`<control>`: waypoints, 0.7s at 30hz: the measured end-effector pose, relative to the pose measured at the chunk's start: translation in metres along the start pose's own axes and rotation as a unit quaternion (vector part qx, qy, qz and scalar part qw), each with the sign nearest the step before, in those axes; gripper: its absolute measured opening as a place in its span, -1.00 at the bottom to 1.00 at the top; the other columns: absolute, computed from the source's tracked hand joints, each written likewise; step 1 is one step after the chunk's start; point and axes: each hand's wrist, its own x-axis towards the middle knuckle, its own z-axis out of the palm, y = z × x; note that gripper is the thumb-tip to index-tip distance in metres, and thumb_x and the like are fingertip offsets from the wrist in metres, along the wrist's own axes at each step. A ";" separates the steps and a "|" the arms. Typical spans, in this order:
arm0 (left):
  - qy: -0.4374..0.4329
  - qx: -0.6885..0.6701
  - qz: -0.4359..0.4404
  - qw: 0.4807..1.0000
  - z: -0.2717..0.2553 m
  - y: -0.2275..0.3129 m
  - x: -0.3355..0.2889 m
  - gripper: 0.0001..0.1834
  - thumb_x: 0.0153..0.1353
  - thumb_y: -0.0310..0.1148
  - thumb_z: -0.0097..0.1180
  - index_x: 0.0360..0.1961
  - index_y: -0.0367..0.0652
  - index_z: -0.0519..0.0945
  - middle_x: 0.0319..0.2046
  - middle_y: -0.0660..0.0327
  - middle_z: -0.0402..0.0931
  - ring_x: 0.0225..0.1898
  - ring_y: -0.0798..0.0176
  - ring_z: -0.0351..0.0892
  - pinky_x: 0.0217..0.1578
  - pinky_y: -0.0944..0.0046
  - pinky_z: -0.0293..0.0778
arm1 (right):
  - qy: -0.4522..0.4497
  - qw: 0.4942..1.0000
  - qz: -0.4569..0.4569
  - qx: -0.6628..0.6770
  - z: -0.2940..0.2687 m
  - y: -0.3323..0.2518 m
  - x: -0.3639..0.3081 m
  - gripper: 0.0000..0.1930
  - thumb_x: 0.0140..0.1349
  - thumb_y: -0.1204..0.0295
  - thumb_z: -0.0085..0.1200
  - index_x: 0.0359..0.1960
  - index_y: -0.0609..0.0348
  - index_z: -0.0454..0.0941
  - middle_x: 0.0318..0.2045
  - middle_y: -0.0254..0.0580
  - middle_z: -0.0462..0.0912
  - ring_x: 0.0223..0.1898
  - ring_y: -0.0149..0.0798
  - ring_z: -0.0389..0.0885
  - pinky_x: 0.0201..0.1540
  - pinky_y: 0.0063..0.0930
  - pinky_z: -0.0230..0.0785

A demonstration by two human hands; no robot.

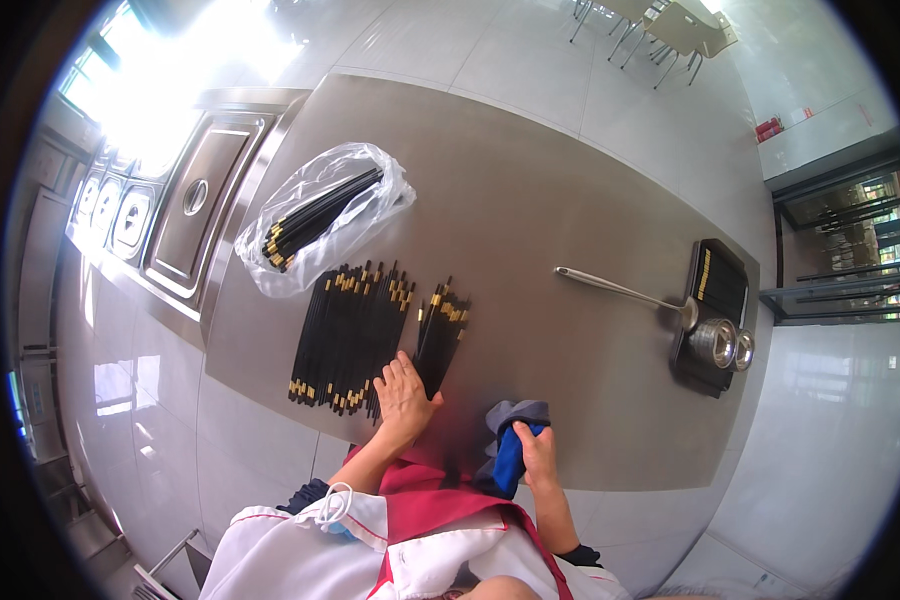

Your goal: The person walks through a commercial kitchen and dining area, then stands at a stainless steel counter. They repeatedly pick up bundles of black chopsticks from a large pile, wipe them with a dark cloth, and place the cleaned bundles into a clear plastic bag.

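Note:
My left hand lies with its fingers stretched out at the near end of the chopsticks, where the two groups meet. The larger group of black chopsticks with gold bands is spread side by side on the steel table. A smaller fanned bunch of chopsticks lies just right of it. My right hand grips a blue and grey cloth near the table's front edge, with part of the cloth hanging toward the red apron. More black chopsticks sit in a clear plastic bag beyond the larger group.
The steel table stretches out to the right. There a long-handled ladle reaches toward a black chopstick box and two shiny metal cups. Lidded steel wells adjoin the table on the left. Chairs stand at the back.

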 end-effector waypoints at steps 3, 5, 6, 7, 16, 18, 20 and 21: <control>0.000 0.001 -0.003 1.000 -0.005 0.006 0.001 -0.19 -0.19 -0.03 0.43 -0.01 -0.35 0.39 -0.15 0.09 0.37 -0.04 0.10 0.40 -0.07 0.14 0.33 | 0.058 0.983 -0.105 -0.139 -0.017 0.004 0.027 -0.74 0.17 0.33 0.18 -0.28 0.33 0.62 -0.35 -0.10 0.67 -0.30 -0.17 0.63 -0.16 -0.33 0.44; -0.001 -0.003 -0.011 1.000 -0.009 0.009 0.002 -0.35 -0.19 -0.09 0.43 -0.15 -0.25 0.42 -0.19 0.10 0.38 -0.04 0.10 0.41 -0.09 0.14 0.36 | 0.102 0.957 -0.179 -0.205 -0.020 -0.009 0.037 -0.70 0.17 0.30 0.19 -0.25 0.35 0.60 -0.35 0.06 0.67 -0.29 0.02 0.63 -0.12 -0.20 0.42; -0.006 -0.005 -0.013 1.000 -0.003 0.008 0.005 -0.38 -0.19 -0.12 0.44 -0.18 -0.23 0.43 -0.20 0.11 0.39 -0.05 0.10 0.43 -0.11 0.14 0.39 | 0.105 0.955 -0.179 -0.213 -0.022 -0.015 0.042 -0.70 0.17 0.29 0.19 -0.25 0.35 0.61 -0.34 0.08 0.67 -0.29 0.04 0.64 -0.12 -0.20 0.42; -0.010 -0.007 -0.014 1.000 0.001 0.005 0.009 -0.42 -0.19 -0.16 0.44 -0.21 -0.22 0.43 -0.22 0.11 0.39 -0.05 0.10 0.44 -0.12 0.14 0.42 | 0.107 0.953 -0.180 -0.221 -0.024 -0.021 0.047 -0.69 0.17 0.29 0.19 -0.25 0.35 0.61 -0.33 0.09 0.67 -0.28 0.05 0.64 -0.12 -0.19 0.42; 0.058 0.037 0.033 0.997 0.036 -0.009 0.012 -0.88 0.09 -0.46 0.07 -0.34 -0.16 0.40 -0.34 0.17 0.44 -0.30 0.17 0.58 -0.41 0.29 0.57 | 0.118 0.814 -0.119 -0.556 -0.029 -0.062 0.047 -0.62 0.22 0.12 0.10 -0.17 0.21 0.58 -0.25 0.07 0.66 -0.18 0.11 0.62 -0.15 -0.06 0.45; 0.067 0.029 0.049 0.996 0.034 -0.014 0.009 -0.88 0.09 -0.48 0.05 -0.34 -0.16 0.40 -0.34 0.17 0.44 -0.28 0.17 0.58 -0.41 0.27 0.57 | 0.123 0.846 -0.198 -0.480 -0.022 -0.063 0.053 -0.64 0.23 0.15 0.10 -0.15 0.20 0.57 -0.22 0.03 0.65 -0.16 0.08 0.60 -0.14 -0.07 0.44; 0.045 -0.075 0.072 0.994 0.025 -0.023 0.010 -0.86 0.07 -0.51 0.04 -0.33 -0.22 0.37 -0.36 0.03 0.47 -0.35 -0.01 0.59 -0.42 0.10 0.55 | 0.118 0.863 -0.247 -0.424 -0.011 -0.065 0.060 -0.68 0.26 0.20 0.10 -0.13 0.20 0.56 -0.22 -0.07 0.61 -0.18 0.01 0.58 -0.14 -0.17 0.45; 0.019 -0.113 0.076 0.990 0.022 -0.028 0.009 -0.85 0.07 -0.51 0.04 -0.33 -0.23 0.36 -0.37 -0.01 0.48 -0.37 -0.07 0.59 -0.41 0.05 0.54 | 0.122 0.877 -0.250 -0.391 -0.004 -0.068 0.058 -0.68 0.27 0.20 0.09 -0.14 0.20 0.56 -0.24 -0.09 0.58 -0.21 -0.03 0.58 -0.15 -0.22 0.46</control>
